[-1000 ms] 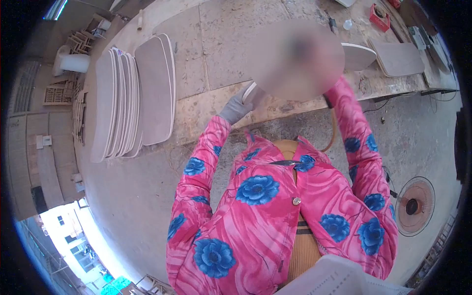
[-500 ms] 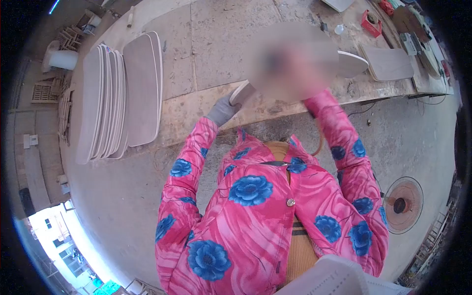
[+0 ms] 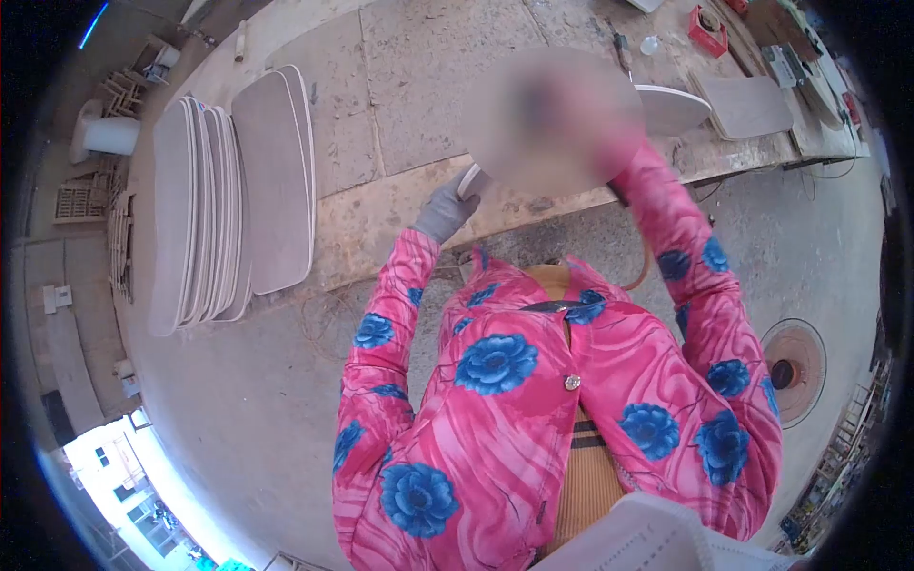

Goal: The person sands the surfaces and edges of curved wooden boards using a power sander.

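My left hand (image 3: 446, 210), in a grey glove, is closed on the left end of a light-edged board (image 3: 471, 181) at the near edge of the workbench (image 3: 419, 198). A round blur covers the board's middle. Its other end (image 3: 672, 110) comes out on the right of the blur. My right arm in a pink flowered sleeve reaches into that blur, so my right hand and anything in it are hidden.
On the bench's left stand a stack of boards (image 3: 205, 209) and more boards (image 3: 276, 181) beside it. Farther right are another board (image 3: 747, 107), a red box (image 3: 707, 30) and a dark-handled tool (image 3: 623, 52). A fan (image 3: 793, 373) stands at the lower right.
The blurred area over my right hand has shifted slightly and the view has moved a little. The dark-handled tool shows more fully. My left hand keeps its hold on the board's end.
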Demonstrator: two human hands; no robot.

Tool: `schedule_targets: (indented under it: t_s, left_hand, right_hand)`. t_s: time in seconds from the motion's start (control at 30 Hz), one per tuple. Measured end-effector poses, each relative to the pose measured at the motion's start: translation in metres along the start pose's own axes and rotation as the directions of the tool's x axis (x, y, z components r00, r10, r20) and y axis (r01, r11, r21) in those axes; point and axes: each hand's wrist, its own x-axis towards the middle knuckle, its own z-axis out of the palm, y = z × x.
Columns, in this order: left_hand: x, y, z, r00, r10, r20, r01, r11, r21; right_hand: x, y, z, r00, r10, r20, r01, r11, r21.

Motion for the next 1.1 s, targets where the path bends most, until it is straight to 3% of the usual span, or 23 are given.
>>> schedule_targets:
  t_s: [0.03,0.07,0.1,0.2,0.27,0.3,0.4,0.43,0.5,0.57,0.6,0.63,0.73,0.87,0.93,1.0,1.1]
  left_hand:
    - [0.001,-0.002,0.0,1.0,0.025,0.01,-0.024,0.999,-0.03]
    - [0.0,0.003,-0.001,0.999,0.026,0.02,-0.025,0.999,-0.028]
    - [0.0,0.014,-0.002,0.987,0.156,-0.028,-0.157,0.988,-0.011]
    - [0.001,-0.011,0.004,0.999,0.042,-0.014,-0.043,0.879,-0.475]
    - [0.004,-0.006,0.002,0.972,0.208,-0.109,-0.233,0.902,-0.362]
    - [0.005,-0.004,0.0,0.955,0.266,-0.134,-0.296,0.9,-0.32]
    - [0.002,0.002,-0.013,1.0,-0.021,0.011,0.021,1.0,0.018]
    - [0.001,0.01,-0.012,0.995,-0.097,0.025,0.098,0.994,-0.046]
    - [0.001,0.009,-0.009,0.998,-0.057,0.01,0.058,0.996,-0.073]
    - [0.004,0.004,-0.005,1.0,-0.017,-0.008,0.017,0.995,-0.096]
    - [0.006,0.0,-0.004,1.0,-0.018,0.012,0.02,0.983,-0.184]
    - [0.004,-0.004,-0.004,0.999,-0.021,0.032,0.029,0.962,-0.27]
    - [0.007,0.003,-0.007,0.996,-0.092,0.013,0.093,0.978,-0.189]
    - [0.009,0.0,-0.009,0.986,-0.162,-0.027,0.157,0.979,-0.133]
    - [0.007,0.007,-0.011,0.993,-0.121,-0.011,0.12,0.991,-0.065]
    - [0.006,0.009,-0.013,0.991,-0.134,-0.005,0.133,0.983,-0.124]
    - [0.006,0.015,-0.015,0.997,-0.076,0.033,0.081,0.977,-0.197]
  right_hand:
    - [-0.002,-0.029,0.015,0.989,-0.149,-0.023,0.15,0.988,0.048]
    - [-0.011,-0.067,0.016,0.993,-0.097,0.062,0.09,0.99,0.104]
    - [-0.02,-0.099,0.014,0.988,-0.049,0.146,0.026,0.988,0.153]
    - [-0.03,-0.127,0.013,0.977,-0.13,0.17,0.11,0.986,0.123]
    - [-0.03,-0.117,0.014,0.992,-0.1,0.074,0.088,0.986,0.145]
    - [-0.027,-0.098,0.014,0.998,-0.039,0.05,0.031,0.989,0.142]
    - [-0.018,-0.03,-0.016,0.981,0.186,-0.053,-0.185,0.982,0.032]
    - [-0.019,-0.001,-0.027,0.962,0.252,-0.105,-0.254,0.967,-0.006]
    - [-0.022,0.074,-0.041,0.916,0.372,-0.152,-0.386,0.919,-0.075]
    - [-0.036,0.119,-0.074,0.894,0.38,-0.235,-0.413,0.904,-0.11]
    - [-0.04,0.146,-0.081,0.841,0.465,-0.275,-0.51,0.851,-0.123]
    - [-0.045,0.164,-0.083,0.779,0.544,-0.312,-0.603,0.787,-0.13]
    - [-0.052,0.158,-0.088,0.748,0.542,-0.383,-0.628,0.764,-0.146]
    - [-0.05,0.086,-0.044,0.846,0.371,-0.384,-0.433,0.898,-0.086]
    - [-0.046,0.039,-0.02,0.91,0.311,-0.274,-0.331,0.943,-0.028]
    - [-0.047,-0.008,-0.003,0.969,0.206,-0.132,-0.202,0.978,0.047]
    - [-0.056,-0.068,0.016,0.996,0.022,-0.09,-0.009,0.99,0.14]
